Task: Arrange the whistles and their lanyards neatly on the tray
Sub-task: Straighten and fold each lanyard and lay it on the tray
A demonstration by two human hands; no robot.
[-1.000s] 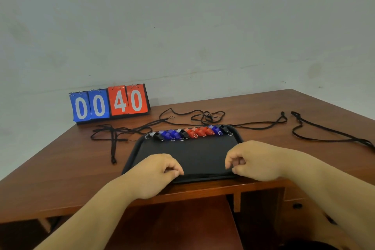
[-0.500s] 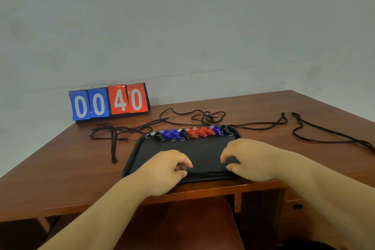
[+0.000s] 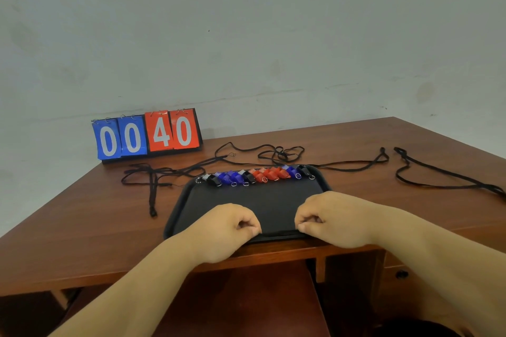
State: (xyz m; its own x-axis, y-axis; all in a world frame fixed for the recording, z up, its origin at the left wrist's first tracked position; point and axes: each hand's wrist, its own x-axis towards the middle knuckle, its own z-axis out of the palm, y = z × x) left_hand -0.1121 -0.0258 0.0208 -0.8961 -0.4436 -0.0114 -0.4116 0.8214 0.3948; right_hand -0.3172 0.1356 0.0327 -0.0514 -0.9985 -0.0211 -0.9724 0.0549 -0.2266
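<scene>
left hand [image 3: 227, 230] and right hand [image 3: 331, 219] each pinch what appears to be a thin black cord lanyard [image 3: 279, 234] along the near rim of the black rectangular plastic tray [image 3: 273, 200]. red, blue and black plastic whistles [image 3: 257, 176] line its far rim. recommend: keep cord taut, lay it straight.

Count so far: one tray [image 3: 178, 208], one flip scoreboard [image 3: 147, 137], roughly nine whistles [image 3: 260, 175] in the row — lanyards [image 3: 282, 154] too tangled to count.

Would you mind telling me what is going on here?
A person is arranging whistles on a black tray. The whistles sit in a row along its far edge, while lanyards lie loose on the table. The left hand and right hand are curled at the near rim; what they pinch is unclear.
</scene>
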